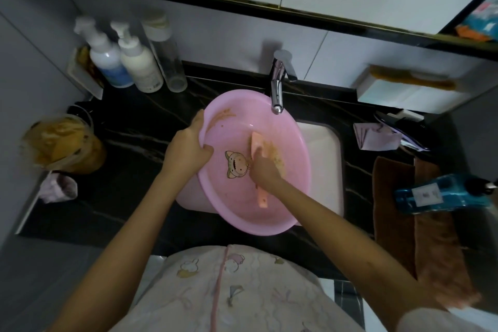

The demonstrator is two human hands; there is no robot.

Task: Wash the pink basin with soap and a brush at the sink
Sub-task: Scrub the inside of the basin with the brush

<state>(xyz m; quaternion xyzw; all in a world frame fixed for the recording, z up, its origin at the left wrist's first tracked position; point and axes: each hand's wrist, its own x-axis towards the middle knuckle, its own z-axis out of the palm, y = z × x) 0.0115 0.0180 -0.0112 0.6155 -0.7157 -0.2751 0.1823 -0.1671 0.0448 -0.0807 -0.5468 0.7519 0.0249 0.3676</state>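
You are mid-scrub: the fingers [207, 149] of your left hand [188, 148] curl over the left rim of the pink basin [242, 213], which is propped over the sink [323, 159] below the tap [277, 89]; your right hand [265, 171] grips the brush [256, 143] on its floor, and the brown smear [225, 115] on its far-left wall probably needs brushing next.

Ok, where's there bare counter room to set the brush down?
Best patch: the black counter between the pink basin and the yellowish jar. The right side is crowded: brown towels, blue bottle, folded pink cloth. Pump bottles fill the back-left corner.
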